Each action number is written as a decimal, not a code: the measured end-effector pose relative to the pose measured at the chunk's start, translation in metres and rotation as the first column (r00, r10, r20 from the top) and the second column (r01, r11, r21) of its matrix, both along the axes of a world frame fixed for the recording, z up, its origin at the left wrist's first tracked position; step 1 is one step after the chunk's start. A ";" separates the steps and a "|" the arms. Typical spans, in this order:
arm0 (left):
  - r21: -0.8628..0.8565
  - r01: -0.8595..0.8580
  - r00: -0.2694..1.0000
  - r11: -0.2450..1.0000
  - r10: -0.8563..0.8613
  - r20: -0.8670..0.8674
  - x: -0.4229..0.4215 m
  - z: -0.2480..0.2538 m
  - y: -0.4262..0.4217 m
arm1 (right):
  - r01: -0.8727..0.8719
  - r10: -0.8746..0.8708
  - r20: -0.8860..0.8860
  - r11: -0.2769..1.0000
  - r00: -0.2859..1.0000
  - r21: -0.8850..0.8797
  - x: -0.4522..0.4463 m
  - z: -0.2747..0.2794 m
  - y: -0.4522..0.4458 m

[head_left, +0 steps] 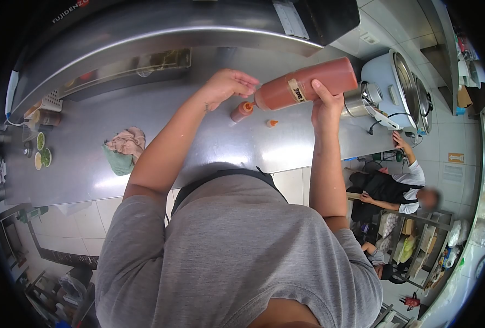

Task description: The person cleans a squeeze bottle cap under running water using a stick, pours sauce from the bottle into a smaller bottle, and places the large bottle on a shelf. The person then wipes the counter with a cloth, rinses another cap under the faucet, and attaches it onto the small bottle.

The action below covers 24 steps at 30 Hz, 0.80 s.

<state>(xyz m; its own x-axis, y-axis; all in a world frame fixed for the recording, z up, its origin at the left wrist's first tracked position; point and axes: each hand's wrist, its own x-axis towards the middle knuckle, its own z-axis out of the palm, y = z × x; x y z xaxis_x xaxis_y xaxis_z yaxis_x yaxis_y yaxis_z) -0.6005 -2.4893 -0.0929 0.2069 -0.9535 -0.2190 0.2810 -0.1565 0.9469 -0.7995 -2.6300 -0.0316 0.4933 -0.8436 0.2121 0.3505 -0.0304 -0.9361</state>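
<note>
My right hand (328, 104) is wrapped round a large squeeze bottle (325, 76) of red-orange sauce with a paper label. The bottle is tipped over, its narrow end at the mouth of a small sauce bottle (241, 112) standing on the steel counter. Near that end, my left hand (230, 87) hovers with its fingers stretched out and nothing in them. A small cap with an orange tip (272, 123) lies on the counter to the right of the small bottle.
A pink and green cloth (125, 147) lies left on the steel counter (83, 123). Small bowls of chopped greens (44, 157) are farther left. At the right are a large cooker (382, 71), a metal pot (354, 104) and a person in a dark apron (382, 186).
</note>
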 end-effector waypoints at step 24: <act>-0.642 0.000 0.683 0.767 0.468 0.560 -0.171 0.182 -0.127 | -0.450 0.528 0.109 0.578 0.842 0.681 -0.152 -0.027 -0.027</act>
